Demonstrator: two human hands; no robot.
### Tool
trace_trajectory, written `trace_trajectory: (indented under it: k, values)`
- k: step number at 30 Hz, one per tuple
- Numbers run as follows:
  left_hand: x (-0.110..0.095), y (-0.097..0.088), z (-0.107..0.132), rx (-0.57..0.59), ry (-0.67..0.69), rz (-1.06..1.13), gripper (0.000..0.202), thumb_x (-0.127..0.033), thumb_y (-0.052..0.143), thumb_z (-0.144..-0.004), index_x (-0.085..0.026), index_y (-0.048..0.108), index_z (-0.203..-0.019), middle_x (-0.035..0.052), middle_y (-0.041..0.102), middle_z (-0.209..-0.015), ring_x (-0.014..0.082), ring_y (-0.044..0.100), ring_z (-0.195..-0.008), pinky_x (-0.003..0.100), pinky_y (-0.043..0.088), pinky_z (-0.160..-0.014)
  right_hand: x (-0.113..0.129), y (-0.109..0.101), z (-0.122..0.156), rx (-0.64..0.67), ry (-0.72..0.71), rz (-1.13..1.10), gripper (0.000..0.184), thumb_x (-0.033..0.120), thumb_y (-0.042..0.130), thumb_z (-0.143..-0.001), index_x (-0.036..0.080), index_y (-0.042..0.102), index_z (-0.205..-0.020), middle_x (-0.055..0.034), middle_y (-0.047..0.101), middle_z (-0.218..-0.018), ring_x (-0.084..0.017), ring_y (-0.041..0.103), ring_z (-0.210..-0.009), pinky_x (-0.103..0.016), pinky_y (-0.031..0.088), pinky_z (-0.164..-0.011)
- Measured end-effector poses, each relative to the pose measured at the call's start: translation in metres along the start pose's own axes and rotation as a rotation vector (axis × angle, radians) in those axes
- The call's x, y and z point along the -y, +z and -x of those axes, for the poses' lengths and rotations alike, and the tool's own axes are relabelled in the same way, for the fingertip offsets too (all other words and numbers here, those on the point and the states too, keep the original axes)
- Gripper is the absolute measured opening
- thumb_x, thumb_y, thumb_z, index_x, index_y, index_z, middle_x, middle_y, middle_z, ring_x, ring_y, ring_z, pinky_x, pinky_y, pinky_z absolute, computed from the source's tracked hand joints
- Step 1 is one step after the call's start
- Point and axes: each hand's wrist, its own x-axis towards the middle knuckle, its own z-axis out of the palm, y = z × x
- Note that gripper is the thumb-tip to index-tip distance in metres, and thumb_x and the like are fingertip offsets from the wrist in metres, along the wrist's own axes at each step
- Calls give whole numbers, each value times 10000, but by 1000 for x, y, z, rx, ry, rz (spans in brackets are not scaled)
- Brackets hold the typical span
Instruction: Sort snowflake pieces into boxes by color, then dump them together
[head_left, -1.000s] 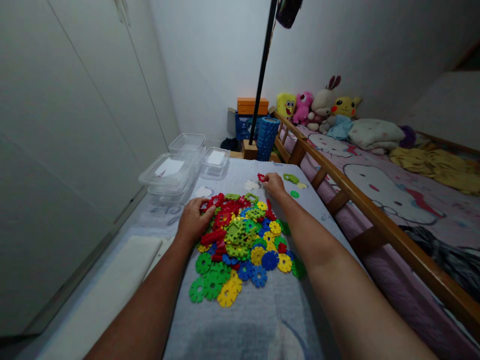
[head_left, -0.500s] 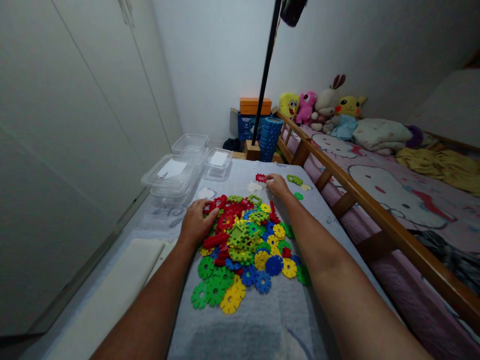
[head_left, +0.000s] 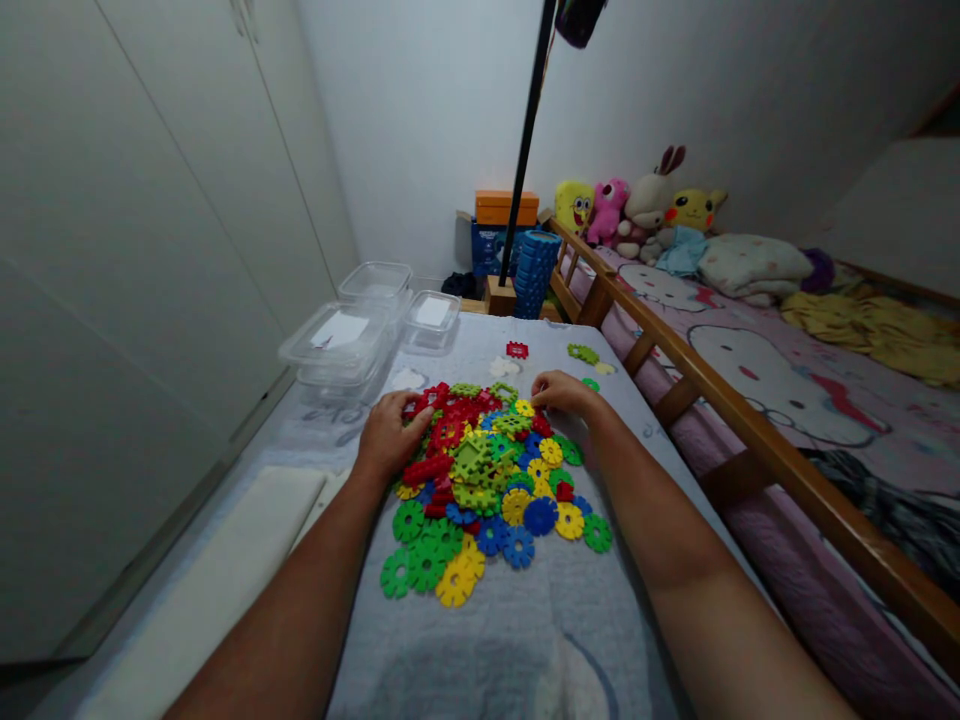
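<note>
A mixed heap of plastic building pieces (head_left: pixel 480 470) lies before me: red and light-green toothed squares, with green, yellow and blue notched discs. At the heap's left edge rests my left hand (head_left: pixel 391 432), thumb apart from the fingers, touching red pieces (head_left: pixel 439 397) without lifting any. My right hand (head_left: pixel 568 392) is at the far right edge, its fingertips pinched together where a narrow red piece stood; the fingers mostly hide it. Beyond the heap, a single red square piece (head_left: pixel 517 350) lies on the cloth. Light-green pieces (head_left: pixel 582 353) lie to its right.
Clear plastic containers (head_left: pixel 334 345) with lids stand at the left back. A white board (head_left: pixel 225 570) lies along the left. The bed's wooden rail (head_left: pixel 697 385) runs close on the right. A black pole (head_left: pixel 525 150) rises behind the cloth-covered table (head_left: pixel 517 640).
My right hand has let go of the red square piece at the back and come nearer, to the heap's far right edge. My left hand has stayed at the heap's left side.
</note>
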Motion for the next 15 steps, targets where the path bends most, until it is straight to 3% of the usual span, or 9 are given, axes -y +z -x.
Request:
trace_trajectory:
  k: [4, 9, 12, 15]
  values:
    - [0, 0, 0, 1, -1, 0, 438, -549, 534, -863, -188, 686, -1059, 133, 704, -1154, 302, 634, -1114, 468, 484, -1036, -1, -6, -10, -131, -1, -129, 139, 93, 689, -673, 187, 591, -704, 27, 586, -538, -130, 566, -526, -212, 412, -508]
    - [-2, -1, 1, 9, -14, 5, 452, -559, 529, -859, -187, 682, -1065, 134, 702, -1164, 304, 635, -1131, 469, 485, -1047, -5, -8, -41, -441, -22, -274, 155, 145, 641, -742, 222, 576, -859, 18, 618, -705, -144, 622, -667, -231, 520, -614]
    - [-2, -1, 1, 0, -9, 7, 437, -555, 535, -859, -196, 683, -1058, 128, 705, -1163, 302, 637, -1128, 470, 487, -1042, -9, -5, -62, -665, -6, -238, 189, 175, 587, -777, 224, 615, -957, -10, 643, -795, -176, 641, -796, -256, 540, -691]
    - [-2, -1, 1, -5, -8, 12, 426, -550, 542, -859, -199, 687, -1051, 126, 706, -1161, 300, 636, -1129, 472, 486, -1046, -13, -1, -77, -824, 31, -133, 165, 197, 613, -756, 200, 661, -914, -64, 696, -888, -217, 650, -892, -295, 534, -778]
